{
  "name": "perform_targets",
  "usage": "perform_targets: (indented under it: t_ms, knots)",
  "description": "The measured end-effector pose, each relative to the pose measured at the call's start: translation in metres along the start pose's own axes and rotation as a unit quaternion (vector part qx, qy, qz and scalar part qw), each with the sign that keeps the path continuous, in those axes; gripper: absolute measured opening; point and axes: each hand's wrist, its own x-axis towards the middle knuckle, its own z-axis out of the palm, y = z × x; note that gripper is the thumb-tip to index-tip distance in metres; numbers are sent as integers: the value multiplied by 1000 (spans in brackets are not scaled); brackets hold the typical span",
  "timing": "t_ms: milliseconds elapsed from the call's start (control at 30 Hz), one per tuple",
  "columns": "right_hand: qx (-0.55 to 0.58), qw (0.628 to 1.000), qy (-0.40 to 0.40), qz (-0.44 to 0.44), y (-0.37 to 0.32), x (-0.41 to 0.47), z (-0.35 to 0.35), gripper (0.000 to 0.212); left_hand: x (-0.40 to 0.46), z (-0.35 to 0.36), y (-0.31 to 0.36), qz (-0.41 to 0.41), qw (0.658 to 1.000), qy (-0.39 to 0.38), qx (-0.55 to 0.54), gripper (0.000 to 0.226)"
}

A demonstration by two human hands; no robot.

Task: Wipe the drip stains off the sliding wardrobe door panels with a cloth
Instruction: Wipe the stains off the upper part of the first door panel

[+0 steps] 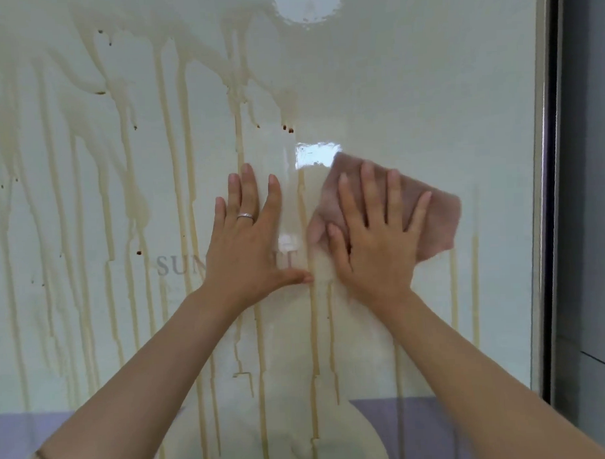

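door panel (409, 88): glossy white, upright, fills view, metal edge at right | drip stains (175, 158): tan-brown vertical runs, dense on left and centre, few thin ones at right, dark specks at some tips | cloth (441, 221): pinkish-brown, flat against panel right of centre, partly covered, motion-blurred

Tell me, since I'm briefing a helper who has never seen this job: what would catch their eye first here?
Brown drip stains streak the glossy door panel, densest on its left and centre. At mid-panel the right hand presses a pink cloth flat, while the left hand, wearing a ring, rests spread beside it.
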Motion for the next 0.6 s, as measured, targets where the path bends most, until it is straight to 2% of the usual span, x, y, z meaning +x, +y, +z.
perform_targets:
  t_ms: [67, 167, 200, 267, 333, 367, 500, 567, 600]
  knots:
    - [36, 994, -48, -94, -12, -41, -8, 52, -7, 8, 3, 17, 1000, 5, -8, 134]
    - [27, 986, -76, -144, 26, -55, -17, 51, -8, 5, 0, 15, 1000, -15, 1, 132]
    - [9, 990, -70, -121, 43, -48, -16, 52, -8, 3, -2, 21, 999, -22, 10, 132]
    - [-18, 999, -43, 5, 65, -20, -13, 54, -8, 2, -6, 29, 999, -19, 26, 133]
    - [-20, 995, -7, 100, 56, -2, -9, 56, -9, 4, -4, 31, 999, -21, 24, 134]
    - [-18, 996, 0, 85, 43, -6, -7, 56, -8, 5, -2, 30, 999, -21, 20, 134]
    - [33, 987, -83, -132, 6, -73, -15, 52, -6, 4, -2, 26, 1000, -16, 2, 132]
    - [30, 981, -97, -167, 30, -72, -21, 51, -6, 3, -2, 27, 999, -22, 11, 134]
    - [19, 985, -85, -150, 44, -61, -20, 52, -7, 3, -2, 26, 999, -25, 14, 135]
